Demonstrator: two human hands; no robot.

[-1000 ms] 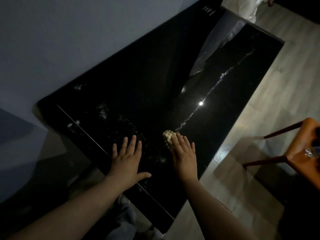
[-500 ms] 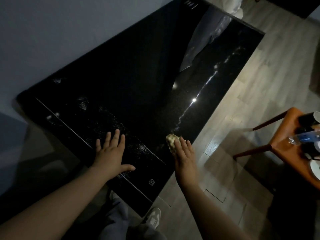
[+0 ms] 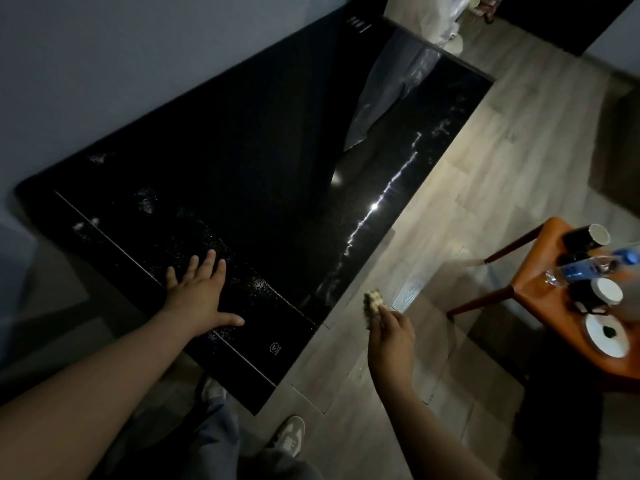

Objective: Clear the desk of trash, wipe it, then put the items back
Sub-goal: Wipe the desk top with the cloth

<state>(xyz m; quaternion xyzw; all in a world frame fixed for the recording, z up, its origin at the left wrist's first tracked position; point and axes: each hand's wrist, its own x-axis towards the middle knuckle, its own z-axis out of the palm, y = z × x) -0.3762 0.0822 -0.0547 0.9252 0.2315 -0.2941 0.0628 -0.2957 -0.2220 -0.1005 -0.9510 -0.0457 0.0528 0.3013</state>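
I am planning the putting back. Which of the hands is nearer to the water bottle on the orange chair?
Right. The right hand, pinching a pale wad, is over the floor between desk and water bottle. The left hand lies flat on the desk, farther from it.

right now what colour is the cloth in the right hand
Pale cream-yellow, with a bumpy weave; the cloth shows best in the head view.

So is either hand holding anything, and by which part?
The right hand pinches a small pale wipe by its lower end, above the floor. The left hand lies flat on the black desk, holding nothing.
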